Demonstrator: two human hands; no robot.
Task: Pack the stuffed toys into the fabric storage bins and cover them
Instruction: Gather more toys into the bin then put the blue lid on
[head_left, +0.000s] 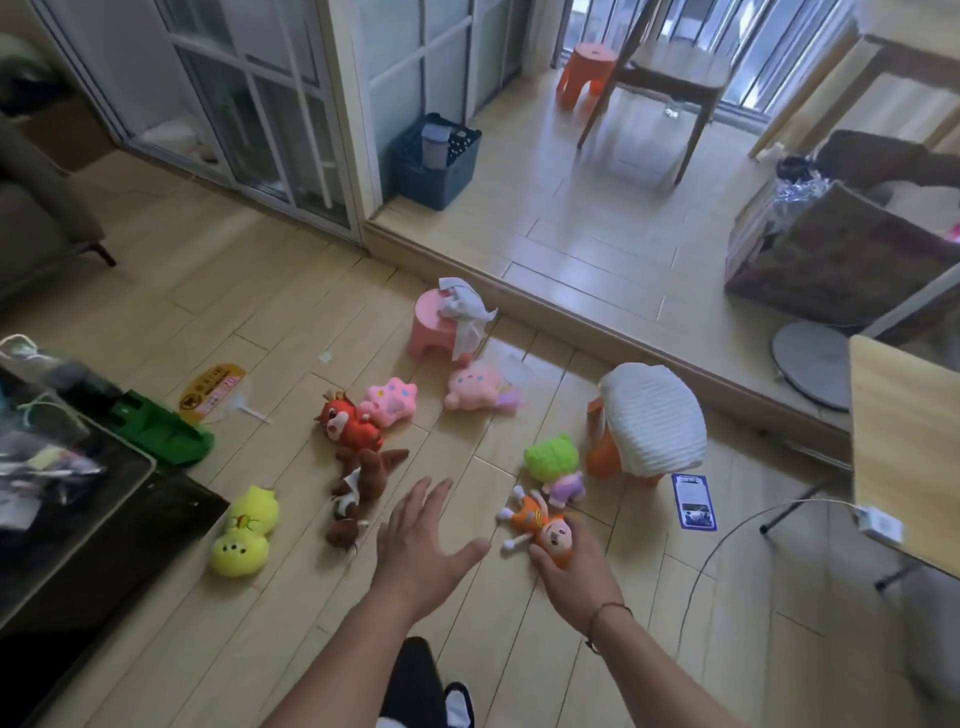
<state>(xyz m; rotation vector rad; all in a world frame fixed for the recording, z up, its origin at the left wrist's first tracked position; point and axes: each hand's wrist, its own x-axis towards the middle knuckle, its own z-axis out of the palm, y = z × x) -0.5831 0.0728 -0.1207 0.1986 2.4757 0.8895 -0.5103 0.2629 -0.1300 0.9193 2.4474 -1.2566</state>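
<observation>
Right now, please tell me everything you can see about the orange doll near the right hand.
The orange doll is a small plush figure in an orange outfit, with white hands and feet and a round face framed by orange hair. It lies flat on the wooden floor, head toward the person. The right hand closes over its head. A green-haired doll lies just beyond its legs.

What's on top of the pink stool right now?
A grey-white stuffed toy lies across the pink stool, its body draped over the front right edge with a white tag showing. The seat beneath it is covered, so anything underneath can't be seen.
</observation>
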